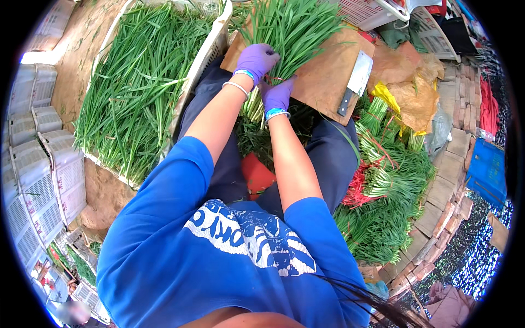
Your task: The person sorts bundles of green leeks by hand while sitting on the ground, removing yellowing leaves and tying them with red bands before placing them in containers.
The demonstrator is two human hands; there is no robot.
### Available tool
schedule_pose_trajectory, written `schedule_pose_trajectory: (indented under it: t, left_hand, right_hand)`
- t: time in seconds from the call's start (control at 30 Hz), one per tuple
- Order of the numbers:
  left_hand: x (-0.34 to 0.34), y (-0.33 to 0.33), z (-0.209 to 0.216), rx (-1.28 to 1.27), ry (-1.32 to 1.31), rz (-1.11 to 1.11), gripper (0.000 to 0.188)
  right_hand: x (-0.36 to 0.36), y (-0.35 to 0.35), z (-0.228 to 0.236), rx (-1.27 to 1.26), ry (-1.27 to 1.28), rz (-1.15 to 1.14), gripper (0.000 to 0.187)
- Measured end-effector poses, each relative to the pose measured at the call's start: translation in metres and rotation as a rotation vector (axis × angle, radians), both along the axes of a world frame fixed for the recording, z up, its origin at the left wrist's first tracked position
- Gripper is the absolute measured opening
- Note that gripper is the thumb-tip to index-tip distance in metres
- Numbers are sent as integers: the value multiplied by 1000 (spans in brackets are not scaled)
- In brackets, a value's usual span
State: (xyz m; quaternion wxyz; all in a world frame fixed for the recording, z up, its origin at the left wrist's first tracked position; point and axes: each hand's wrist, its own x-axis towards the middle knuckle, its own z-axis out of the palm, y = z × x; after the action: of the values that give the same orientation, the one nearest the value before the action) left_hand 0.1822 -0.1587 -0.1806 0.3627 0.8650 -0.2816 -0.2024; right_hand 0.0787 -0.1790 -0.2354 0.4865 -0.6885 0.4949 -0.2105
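A bunch of garlic chives (292,35) lies with its green leaves spread over the wooden cutting board (322,76) and its pale stems pointing toward me. My right hand (278,95), in a purple glove, is closed around the stem part. Curled fingers of my left hand (256,59), gloved the same way, press into the bunch's left side farther up; their tips are partly hidden. A thin red tie shows on the stems between both hands. On the board's right side rests a cleaver (356,82) with a black handle.
A white crate (226,24) heaped with loose chives (136,93) stands at my left. Tied bundles (383,202) and red ties (356,188) lie by my right knee, near brown plastic sheeting (407,68). White crates (46,169) line the far left.
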Motion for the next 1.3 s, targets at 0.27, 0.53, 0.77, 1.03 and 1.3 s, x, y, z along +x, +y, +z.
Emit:
schedule_pose_trajectory:
  t: [0.27, 0.53, 0.77, 1.03, 1.3]
  left_hand:
    - [4, 6, -3, -240, 330, 33, 33]
    - [9, -5, 10, 137, 162, -121, 38]
    - [4, 21, -23, -353, 603, 71, 24]
    - [2, 38, 2, -393, 671, -31, 32]
    - [-39, 73, -44, -70, 335, 157, 99]
  right_hand:
    - [-4, -3, 0, 54, -271, 76, 111]
    - [-3, 1, -2, 28, -142, 28, 114]
    - [-12, 0, 17, 121, -266, 66, 110]
    - [-46, 23, 37, -213, 173, 109, 108]
    - [-68, 16, 55, -529, 632, 335, 59]
